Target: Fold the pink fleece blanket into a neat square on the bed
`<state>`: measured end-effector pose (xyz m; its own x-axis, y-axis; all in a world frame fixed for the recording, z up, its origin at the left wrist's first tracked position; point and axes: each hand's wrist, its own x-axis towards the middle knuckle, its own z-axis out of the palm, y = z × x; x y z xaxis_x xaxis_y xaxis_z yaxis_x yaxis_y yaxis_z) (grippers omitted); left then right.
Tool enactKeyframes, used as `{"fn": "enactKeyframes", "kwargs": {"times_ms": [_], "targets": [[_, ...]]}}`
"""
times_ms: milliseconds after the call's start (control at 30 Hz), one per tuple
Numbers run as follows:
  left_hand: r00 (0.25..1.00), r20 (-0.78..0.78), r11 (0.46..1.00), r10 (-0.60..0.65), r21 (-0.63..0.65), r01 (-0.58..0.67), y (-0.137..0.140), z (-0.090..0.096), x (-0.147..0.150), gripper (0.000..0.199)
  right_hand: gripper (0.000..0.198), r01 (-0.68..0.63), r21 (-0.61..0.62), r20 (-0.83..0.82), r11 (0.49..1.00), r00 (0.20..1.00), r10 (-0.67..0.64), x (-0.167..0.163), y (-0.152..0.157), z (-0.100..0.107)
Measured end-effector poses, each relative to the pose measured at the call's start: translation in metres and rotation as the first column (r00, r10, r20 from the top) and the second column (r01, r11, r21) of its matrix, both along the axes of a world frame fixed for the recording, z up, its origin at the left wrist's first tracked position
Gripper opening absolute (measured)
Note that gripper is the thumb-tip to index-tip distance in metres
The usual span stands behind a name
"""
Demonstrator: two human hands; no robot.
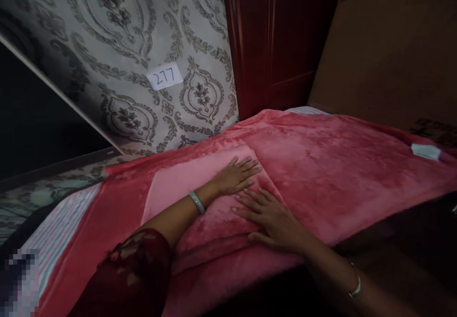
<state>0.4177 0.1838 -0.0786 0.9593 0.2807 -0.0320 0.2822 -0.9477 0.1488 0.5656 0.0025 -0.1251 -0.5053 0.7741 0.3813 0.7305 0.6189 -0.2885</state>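
A folded pink cloth [193, 169] lies on a larger red-pink plush blanket [321, 160], its near part crossed by darker red folds. My left hand [235, 175] rests flat on the folded cloth near its far right corner, fingers stretched apart. Just below and to the right, my right hand [271, 217] presses flat on the cloth's right edge, its fingers spread too. Neither hand grips anything. Each wrist carries a bracelet.
Striped bedding [64, 226] shows at the left under the blanket. Behind stand a patterned wall with a white label [165, 75] reading 277, a dark red wooden panel [271, 36] and a large brown board [385, 50]. A small white item [425, 152] lies at the right.
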Motion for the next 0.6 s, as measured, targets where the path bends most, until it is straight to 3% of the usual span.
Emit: {"fn": "enactKeyframes", "kwargs": {"times_ms": [133, 267, 367, 467, 600], "targets": [[0.999, -0.035, 0.999, 0.007, 0.032, -0.006, -0.002, 0.004, 0.003, 0.057, 0.062, 0.016, 0.017, -0.017, 1.000, 1.000, -0.016, 0.000, -0.002, 0.002], [0.992, -0.088, 0.996, 0.091, 0.018, -0.090, -0.013, 0.024, -0.005, 0.055, 0.049, -0.027, -0.028, -0.151, 0.999, 0.988, 0.022, 0.013, -0.007, 0.013], [0.973, -0.047, 0.974, 0.226, 0.037, -0.225, -0.035, 0.044, -0.033, 0.054, 0.045, 0.062, 0.011, -0.241, 0.998, 0.969, -0.057, 0.025, -0.005, 0.025], [0.931, -0.040, 0.929, 0.364, 0.086, -0.359, -0.068, 0.054, -0.076, 0.059, 0.048, 0.198, 0.083, -0.204, 0.977, 0.963, -0.178, 0.026, 0.007, 0.035], [0.867, -0.029, 0.859, 0.497, 0.161, -0.487, -0.112, 0.035, -0.123, 0.063, 0.053, 0.222, 0.105, -0.001, 0.969, 0.975, -0.223, 0.015, 0.024, 0.026]]}}
